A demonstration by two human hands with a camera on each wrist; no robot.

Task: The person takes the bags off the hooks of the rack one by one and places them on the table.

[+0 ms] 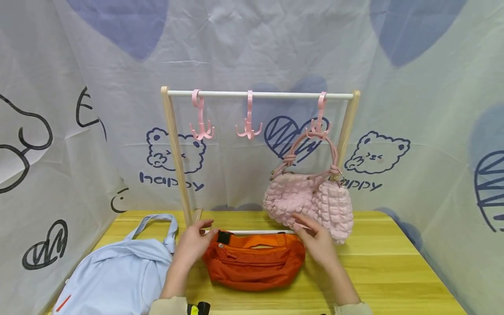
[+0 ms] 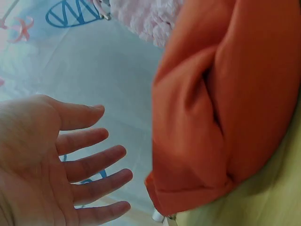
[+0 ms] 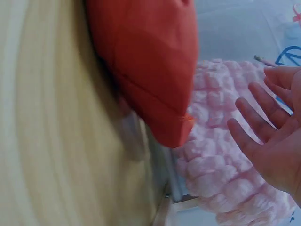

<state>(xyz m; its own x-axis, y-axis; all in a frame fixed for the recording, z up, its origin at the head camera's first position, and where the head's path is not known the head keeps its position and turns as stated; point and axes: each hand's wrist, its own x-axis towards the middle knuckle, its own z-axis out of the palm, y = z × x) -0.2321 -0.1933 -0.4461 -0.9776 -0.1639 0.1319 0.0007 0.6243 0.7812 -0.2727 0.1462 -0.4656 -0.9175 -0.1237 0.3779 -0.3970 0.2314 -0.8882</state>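
On the counter [image 1: 393,267] | orange waist bag [image 1: 253,269] between left hand [image 1: 194,243] and right hand [image 1: 318,244] | both hands' fingers spread wide | cloth backdrop [image 1: 232,52] reads "happy" behind left post [image 1: 175,144]

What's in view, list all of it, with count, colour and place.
Table: 1, yellow wood, below everything
Rack: 1, white bars and pale wooden posts, on the table
Hooks: 3, pink, along the rack's top bar
Handbag: 1, pink, hanging from the right hook
Waist bag: 1, orange-red, front middle
Soft bag: 1, light blue, on the table's left
Patterned cloth: sheet count unclear, whitish with blue drawings, behind and at the sides
Sleeves: 2, beige, bottom edge
Left hand: 1, bare, at the waist bag's left end
Right hand: 1, bare, at its right end
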